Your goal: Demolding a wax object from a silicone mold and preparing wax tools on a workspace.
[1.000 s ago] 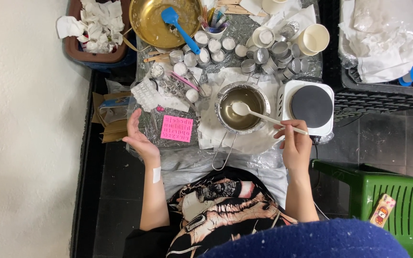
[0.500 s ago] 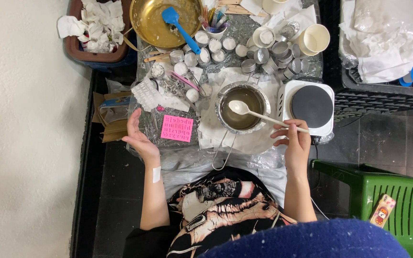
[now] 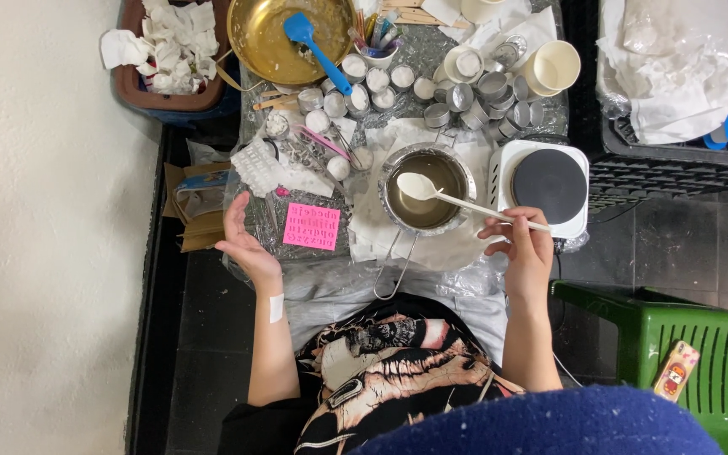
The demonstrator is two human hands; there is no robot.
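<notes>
My right hand (image 3: pixel 522 245) holds a white plastic spoon (image 3: pixel 452 196) by its handle, the bowl of the spoon lifted over a small metal saucepan (image 3: pixel 428 189) of pale liquid. My left hand (image 3: pixel 242 237) rests open at the table's left front edge, fingers spread, just left of a pink silicone letter mould (image 3: pixel 311 227). A plaster strip sits on my left wrist. The saucepan stands on crumpled white paper next to a white single hotplate (image 3: pixel 546 181).
Several small round tins (image 3: pixel 364 82) lie behind the saucepan. A brass bowl (image 3: pixel 273 35) with a blue spatula (image 3: pixel 314 45) is at the back. A tub of crumpled tissues (image 3: pixel 167 55) stands back left, a black crate (image 3: pixel 672 156) right, a green stool (image 3: pixel 691 351) front right.
The spoon's bowl has risen slightly out of the saucepan and my right hand has shifted a little. My left hand has stayed in place.
</notes>
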